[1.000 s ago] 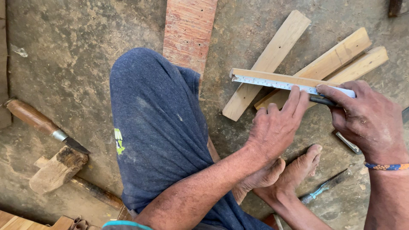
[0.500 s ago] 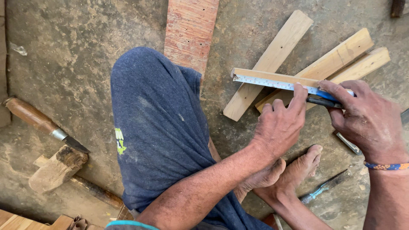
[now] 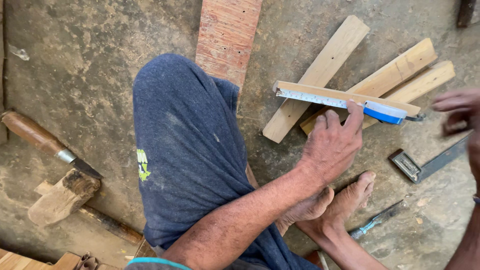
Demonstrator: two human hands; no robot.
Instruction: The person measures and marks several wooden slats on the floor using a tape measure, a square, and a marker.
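Note:
My left hand (image 3: pixel 332 142) rests on a thin wooden slat (image 3: pixel 320 91), its fingertips pinning down the steel tape of a tape measure. The tape (image 3: pixel 312 98) runs along the slat to its left end. The blue and white tape case (image 3: pixel 384 111) lies at the slat's right end, just past my index finger. My right hand (image 3: pixel 460 114) is blurred at the right edge, off the case, fingers curled with nothing seen in it. The slat lies across three pale wooden boards (image 3: pixel 320 75).
My bent knee in blue shorts (image 3: pixel 185 150) fills the middle, with my bare feet (image 3: pixel 330 205) below the left hand. A try square (image 3: pixel 425 165) and a small blue-handled tool (image 3: pixel 375 223) lie right. A wooden-handled chisel (image 3: pixel 37 138), a wood block (image 3: pixel 62 198) and a reddish plank (image 3: pixel 227 35) are around.
My right hand has let go of the tape case and pulled away to the right. The left hand stays pressed on the tape and slat.

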